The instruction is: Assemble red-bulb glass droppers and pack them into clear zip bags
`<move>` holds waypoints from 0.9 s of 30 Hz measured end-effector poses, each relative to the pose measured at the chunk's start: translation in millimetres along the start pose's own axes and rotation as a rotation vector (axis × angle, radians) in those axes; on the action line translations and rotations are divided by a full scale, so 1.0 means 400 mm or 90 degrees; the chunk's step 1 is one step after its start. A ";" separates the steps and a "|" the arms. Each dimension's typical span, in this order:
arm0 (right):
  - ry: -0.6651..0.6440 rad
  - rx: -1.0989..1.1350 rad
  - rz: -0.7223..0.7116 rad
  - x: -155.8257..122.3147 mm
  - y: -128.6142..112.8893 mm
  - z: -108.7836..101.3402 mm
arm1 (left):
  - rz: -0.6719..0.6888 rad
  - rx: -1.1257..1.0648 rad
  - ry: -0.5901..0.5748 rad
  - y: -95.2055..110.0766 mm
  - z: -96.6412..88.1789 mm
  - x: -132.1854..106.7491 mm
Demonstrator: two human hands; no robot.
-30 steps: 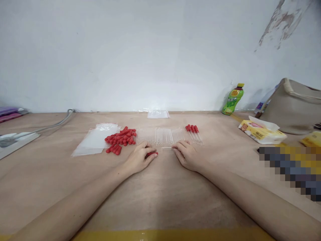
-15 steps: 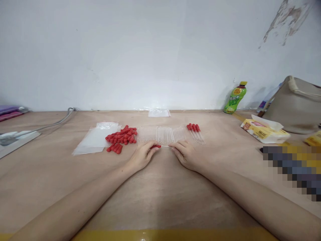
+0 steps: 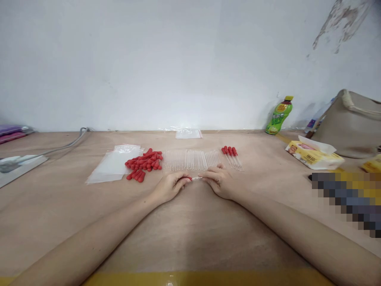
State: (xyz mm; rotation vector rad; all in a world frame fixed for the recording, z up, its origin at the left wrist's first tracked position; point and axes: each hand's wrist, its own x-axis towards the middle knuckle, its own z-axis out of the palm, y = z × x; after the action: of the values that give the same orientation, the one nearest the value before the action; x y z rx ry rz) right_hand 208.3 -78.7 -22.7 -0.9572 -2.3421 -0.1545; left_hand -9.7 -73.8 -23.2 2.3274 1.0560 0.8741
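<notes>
Left hand: A person's left hand [image 3: 172, 186], at the centre of the frame, grips a red rubber bulb [image 3: 189, 178], only its end showing past the fingers.
Right hand: The right hand [image 3: 219, 182], just right of centre, pinches a thin clear tube [image 3: 197, 178] between thumb and fingers.
Bulb and tube: They meet end to end between the two hands, low over the bench [image 3: 190, 238]; how far the tube sits inside the bulb is too small to tell.
Loose bulbs: A red pile [image 3: 145, 162] lies left of centre, with a smaller cluster [image 3: 136, 176] just below it.
Clear tubes: A row [image 3: 190, 159] lies side by side across the middle of the frame, beyond the hands.
Capped tubes: Four red-topped tubes [image 3: 232, 157] lie together right of centre, bulbs pointing toward the wall [image 3: 149, 63].
Plastic bags: Flat clear bags [image 3: 107, 170] overlap beside the red pile, at centre left.
Right side: A green bottle [image 3: 278, 116] leans by the wall; a yellow tissue pack [image 3: 314, 155] sits below it, near a beige bag [image 3: 351, 127] at the frame's right edge.
Left side: A grey cable [image 3: 67, 147] curves across the bench.
</notes>
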 end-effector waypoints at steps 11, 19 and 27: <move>0.035 -0.067 -0.030 -0.011 -0.001 0.018 | 0.073 0.119 0.101 0.008 0.003 -0.001; 0.082 -0.072 -0.082 -0.004 0.009 0.015 | 0.189 0.164 0.142 -0.009 0.003 -0.001; 0.112 -0.075 -0.139 -0.005 -0.001 0.012 | 0.255 0.175 0.152 -0.009 0.002 -0.001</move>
State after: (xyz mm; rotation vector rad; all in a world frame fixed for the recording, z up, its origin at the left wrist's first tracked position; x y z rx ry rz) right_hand 206.7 -78.7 -27.8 -0.7078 -2.2876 -0.4500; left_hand -11.0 -72.1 -26.0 2.7791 0.8532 1.2486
